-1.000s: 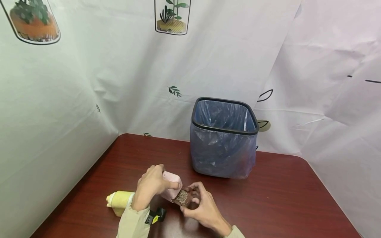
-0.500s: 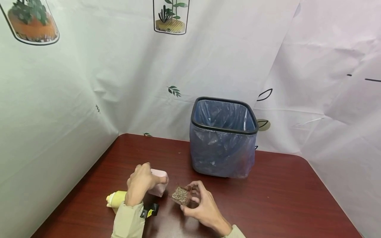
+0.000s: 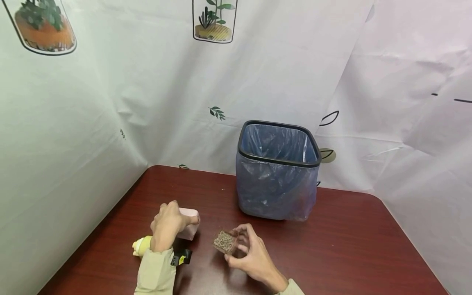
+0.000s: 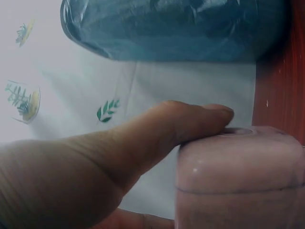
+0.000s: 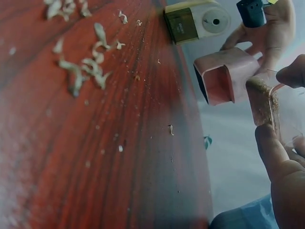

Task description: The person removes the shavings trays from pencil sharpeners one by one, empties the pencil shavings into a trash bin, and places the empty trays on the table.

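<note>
Bench [image 3: 343,246]: dark red, spread beneath everything else.
Bin [image 3: 276,190]: lined in blue plastic, standing beyond both hands, well apart from them.
Left hand [image 3: 165,226]: holds the pink case [image 3: 189,232], thumb laid on it; it has shifted leftward over the past 1 second.
Right hand [image 3: 254,256]: pinches the clear drawer [image 5: 289,114] between thumb and fingers, almost unmoved.
Yellow sharpener [image 3: 143,246]: partly hidden by the left hand.
Pink case: touching the drawer 1 second ago, now apart, hollow mouth showing.
Clear drawer: filled with shavings, now uncovered; the 2 parts' separation seemingly makes its contents reachable.
Loose shavings [image 5: 96,72]: scattered on the bench.
</note>
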Action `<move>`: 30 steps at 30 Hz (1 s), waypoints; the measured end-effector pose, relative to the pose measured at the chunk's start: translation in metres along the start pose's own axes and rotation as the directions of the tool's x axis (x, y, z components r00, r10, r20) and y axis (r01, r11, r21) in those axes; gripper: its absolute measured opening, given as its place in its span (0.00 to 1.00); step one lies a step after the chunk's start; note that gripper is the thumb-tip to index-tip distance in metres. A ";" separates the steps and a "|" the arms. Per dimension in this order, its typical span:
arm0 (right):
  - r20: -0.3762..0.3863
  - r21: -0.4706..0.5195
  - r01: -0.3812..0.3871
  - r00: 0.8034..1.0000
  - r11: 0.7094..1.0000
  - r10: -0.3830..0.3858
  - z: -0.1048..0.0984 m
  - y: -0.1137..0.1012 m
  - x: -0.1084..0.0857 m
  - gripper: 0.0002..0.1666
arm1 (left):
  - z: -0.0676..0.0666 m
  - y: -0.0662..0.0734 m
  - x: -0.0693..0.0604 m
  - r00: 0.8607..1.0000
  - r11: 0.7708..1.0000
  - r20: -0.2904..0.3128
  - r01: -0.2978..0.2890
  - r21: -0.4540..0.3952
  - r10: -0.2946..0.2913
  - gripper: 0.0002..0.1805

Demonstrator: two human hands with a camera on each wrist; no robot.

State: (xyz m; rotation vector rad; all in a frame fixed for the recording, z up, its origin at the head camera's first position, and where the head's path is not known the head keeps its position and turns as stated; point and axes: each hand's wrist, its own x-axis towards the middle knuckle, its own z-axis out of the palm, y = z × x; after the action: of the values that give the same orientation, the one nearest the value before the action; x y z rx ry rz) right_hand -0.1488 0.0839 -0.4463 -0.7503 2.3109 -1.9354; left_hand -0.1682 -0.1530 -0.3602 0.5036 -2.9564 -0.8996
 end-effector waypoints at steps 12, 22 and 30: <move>0.036 0.045 -0.061 0.998 0.997 0.059 -0.001 -0.033 -0.002 0.32 | -0.009 -0.015 0.008 0.998 0.998 0.008 0.058 -0.012 -0.058 0.36; 0.028 0.035 0.025 0.999 0.999 -0.026 0.002 -0.011 -0.001 0.32 | -0.010 -0.027 0.011 0.997 0.997 0.005 0.077 -0.021 -0.077 0.36; 0.019 0.065 0.074 0.997 0.995 -0.075 0.002 -0.001 -0.001 0.32 | -0.006 -0.024 0.014 0.990 0.990 0.023 0.137 0.025 -0.137 0.35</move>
State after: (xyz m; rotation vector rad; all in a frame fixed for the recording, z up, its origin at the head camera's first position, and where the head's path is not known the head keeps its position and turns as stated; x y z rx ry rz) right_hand -0.1474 0.0826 -0.4460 -0.8587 2.2284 -2.0104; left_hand -0.1738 -0.1794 -0.3689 0.7095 -2.9884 -0.8898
